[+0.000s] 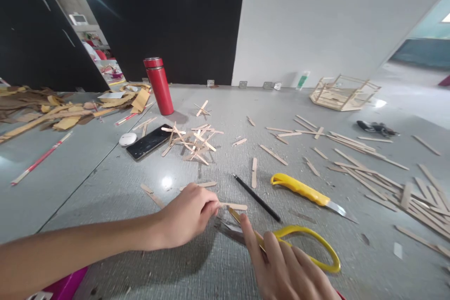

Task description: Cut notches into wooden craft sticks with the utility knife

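My left hand (190, 215) is closed in a pinch on one end of a wooden craft stick (235, 206), which points to the right just above the table. My right hand (277, 262) is wrapped round a slim yellow tool (235, 214), its index finger stretched along it. The tool's tip meets the stick or lies very near it; its exact kind is partly hidden by the fingers. Beneath the right hand lie scissors with yellow handles (332, 251), their blades pointing left. A black pencil (258, 198) and a yellow utility knife (302, 191) lie just beyond.
Many loose craft sticks (372, 178) are spread at the right. A pile of sticks (200, 143) sits near a phone (149, 142), a white case (127, 139) and a red flask (160, 86). A stick frame (344, 93) stands at the back right; cardboard scraps (70, 110) lie left.
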`<action>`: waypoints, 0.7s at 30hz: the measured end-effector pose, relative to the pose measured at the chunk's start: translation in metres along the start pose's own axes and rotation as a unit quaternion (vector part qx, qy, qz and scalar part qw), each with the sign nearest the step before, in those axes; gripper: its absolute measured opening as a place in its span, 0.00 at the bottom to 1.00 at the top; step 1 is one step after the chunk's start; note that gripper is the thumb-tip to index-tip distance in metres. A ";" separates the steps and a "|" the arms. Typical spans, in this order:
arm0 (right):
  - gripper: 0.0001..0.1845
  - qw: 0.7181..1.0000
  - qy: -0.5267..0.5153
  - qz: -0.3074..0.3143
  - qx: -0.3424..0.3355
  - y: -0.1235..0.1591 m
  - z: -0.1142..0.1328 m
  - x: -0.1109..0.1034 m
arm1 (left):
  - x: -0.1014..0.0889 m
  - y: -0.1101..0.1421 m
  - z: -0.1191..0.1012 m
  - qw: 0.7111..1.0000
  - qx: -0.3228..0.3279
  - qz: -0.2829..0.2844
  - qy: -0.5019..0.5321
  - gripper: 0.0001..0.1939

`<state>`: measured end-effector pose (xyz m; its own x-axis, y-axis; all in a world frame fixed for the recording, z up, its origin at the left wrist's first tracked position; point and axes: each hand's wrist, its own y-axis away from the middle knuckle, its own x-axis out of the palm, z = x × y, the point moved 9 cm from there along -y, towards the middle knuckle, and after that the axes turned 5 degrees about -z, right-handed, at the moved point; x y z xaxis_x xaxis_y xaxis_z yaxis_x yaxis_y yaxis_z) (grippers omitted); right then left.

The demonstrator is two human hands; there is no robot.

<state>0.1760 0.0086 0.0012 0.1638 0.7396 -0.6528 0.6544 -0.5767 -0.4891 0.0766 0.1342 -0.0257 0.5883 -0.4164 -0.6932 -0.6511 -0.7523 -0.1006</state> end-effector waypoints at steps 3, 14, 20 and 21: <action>0.29 1.000 0.007 -0.006 0.000 0.000 0.000 0.000 | 0.000 -0.001 -0.001 1.000 -0.006 -0.002 0.006 0.15; 0.28 0.999 0.030 0.015 -0.005 -0.001 0.002 0.001 | -0.003 -0.002 -0.003 0.999 -0.024 -0.015 0.038 0.16; 0.28 0.999 0.029 0.028 -0.006 -0.005 -0.001 -0.001 | -0.003 -0.002 -0.004 0.997 -0.040 -0.016 0.066 0.16; 0.28 0.999 0.027 0.023 -0.003 -0.006 -0.001 -0.002 | -0.003 -0.001 -0.003 0.996 -0.046 -0.016 0.072 0.16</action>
<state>0.1729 0.0108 0.0064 0.2342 0.7296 -0.6425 0.6493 -0.6093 -0.4552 0.0776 0.1347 -0.0213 0.6746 -0.4554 -0.5810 -0.5885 -0.8069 -0.0507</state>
